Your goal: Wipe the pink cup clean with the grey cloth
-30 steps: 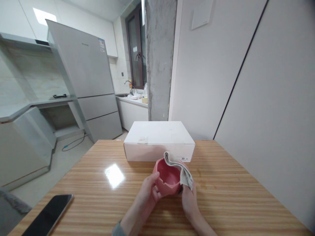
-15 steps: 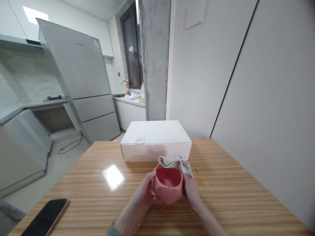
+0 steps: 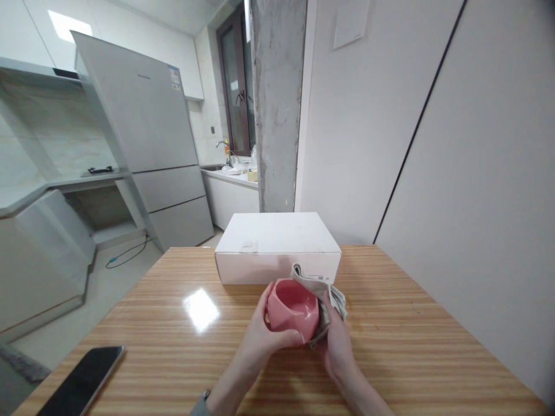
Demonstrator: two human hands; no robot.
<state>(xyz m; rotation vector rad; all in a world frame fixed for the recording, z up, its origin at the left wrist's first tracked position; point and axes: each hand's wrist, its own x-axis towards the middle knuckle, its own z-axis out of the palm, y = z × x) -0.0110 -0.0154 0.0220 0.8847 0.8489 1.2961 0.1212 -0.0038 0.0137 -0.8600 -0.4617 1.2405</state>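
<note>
the left hand (image 3: 264, 335) grips a pink bowl (image 3: 292, 309) just above the wooden tabletop (image 3: 173, 346), near the middle. the right hand (image 3: 336, 341) presses a grey cloth (image 3: 326, 294) against the bowl's right side. a white box (image 3: 277, 245) sits just beyond; a black phone (image 3: 82, 387) lies near left.

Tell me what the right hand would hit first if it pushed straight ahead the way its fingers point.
Beyond the grey cloth it presses against the pink faceted bowl, the right hand would probably meet the white cardboard box first, though depth is hard to judge.
</note>
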